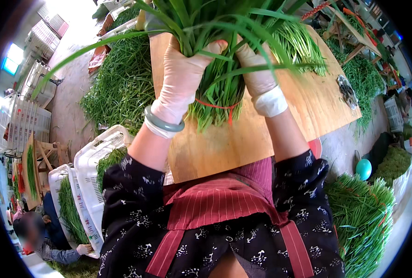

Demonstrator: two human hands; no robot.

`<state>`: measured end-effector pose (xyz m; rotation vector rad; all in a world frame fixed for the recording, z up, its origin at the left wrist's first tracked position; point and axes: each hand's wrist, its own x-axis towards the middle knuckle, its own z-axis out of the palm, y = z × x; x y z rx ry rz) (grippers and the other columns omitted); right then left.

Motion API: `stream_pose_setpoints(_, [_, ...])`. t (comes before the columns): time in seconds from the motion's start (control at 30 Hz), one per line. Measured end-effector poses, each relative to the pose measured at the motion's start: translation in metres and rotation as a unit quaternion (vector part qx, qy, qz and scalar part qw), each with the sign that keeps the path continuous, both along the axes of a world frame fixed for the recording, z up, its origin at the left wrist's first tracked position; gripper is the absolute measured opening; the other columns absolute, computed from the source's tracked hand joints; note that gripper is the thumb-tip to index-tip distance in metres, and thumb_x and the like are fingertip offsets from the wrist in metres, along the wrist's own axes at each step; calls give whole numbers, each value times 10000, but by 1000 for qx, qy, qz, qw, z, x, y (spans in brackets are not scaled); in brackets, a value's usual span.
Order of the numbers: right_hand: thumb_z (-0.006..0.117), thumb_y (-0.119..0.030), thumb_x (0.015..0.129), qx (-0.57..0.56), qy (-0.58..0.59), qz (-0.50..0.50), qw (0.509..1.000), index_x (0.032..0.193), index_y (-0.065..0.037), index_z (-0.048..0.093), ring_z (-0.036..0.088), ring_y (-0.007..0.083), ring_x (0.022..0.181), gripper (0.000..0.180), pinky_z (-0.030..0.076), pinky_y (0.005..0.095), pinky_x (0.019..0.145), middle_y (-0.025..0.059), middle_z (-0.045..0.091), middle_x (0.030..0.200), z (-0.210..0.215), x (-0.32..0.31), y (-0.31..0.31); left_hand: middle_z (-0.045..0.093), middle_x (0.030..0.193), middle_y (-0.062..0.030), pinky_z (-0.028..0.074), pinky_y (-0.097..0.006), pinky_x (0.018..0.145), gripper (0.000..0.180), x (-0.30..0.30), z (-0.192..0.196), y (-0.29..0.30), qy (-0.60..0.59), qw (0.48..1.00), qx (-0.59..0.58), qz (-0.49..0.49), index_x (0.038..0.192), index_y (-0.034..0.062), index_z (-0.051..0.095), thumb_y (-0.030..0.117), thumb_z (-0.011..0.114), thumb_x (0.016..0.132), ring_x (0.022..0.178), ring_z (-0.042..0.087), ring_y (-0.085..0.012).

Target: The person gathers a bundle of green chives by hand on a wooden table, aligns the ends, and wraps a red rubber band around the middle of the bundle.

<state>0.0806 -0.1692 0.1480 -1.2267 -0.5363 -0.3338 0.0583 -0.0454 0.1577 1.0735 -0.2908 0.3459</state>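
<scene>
A bundle of long green chives (220, 88) is gripped between both hands above a bare wooden board (243, 139), whose smooth, pale-brown plywood face is angled across the lap. The left hand (182, 76), sheathed in a thin, wrinkled, pinkish glove, is wrapped tight around the left side of the bundle, thumb raised at the top; a smooth jade-green bangle (163, 123) is worn at its wrist. The right hand (257, 69), gloved alike and taped white at the wrist, is closed on the bundle's right side. The stalks are bound near their cut ends by a thin red rubber band (217, 105). The bundle's long axis is held roughly upright in the picture: the blunt, even cut ends are pointed down toward the wearer, just over the board, and the flat, narrow leaf blades are fanned up and outward, some bent sideways. A striped red apron (220, 208) is seen below the board. Loose heaps of chives (122, 83) are spread on the floor to the left, and white slatted plastic crates (92, 171) are stacked nearby, partly filled with greens
</scene>
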Motion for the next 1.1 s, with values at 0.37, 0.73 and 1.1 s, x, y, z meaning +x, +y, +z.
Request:
stream_pose_setpoints(0.37, [638,-314,770,-605,-70,222,762,1257,-87,487,605,271,971,558,439,370,883,122,625,1100,67,40,44,526,1246,-131,421,-401,971,375,-73,-9,129,90,957,-264,-79,1237,31,481,216,516,913,1150,496,-265])
stream_pose_setpoints(0.73, [702,-477,668,-687,84,308,653,1388,-84,330,464,267,1201,900,347,350,1008,154,470,1323,-51,72,74,495,1295,-126,298,-370,1049,517,-118,-17,145,69,918,223,320,1316,42,435,208,609,859,1227,432,-274])
stream_pose_setpoints(1.1, [845,-398,468,-782,39,218,583,1387,-104,299,507,295,1143,1108,411,342,943,192,526,1228,-16,36,-55,458,1254,-273,342,-411,1002,1078,-5,-33,10,-28,593,793,-138,1334,-41,319,468,798,513,1201,416,-382])
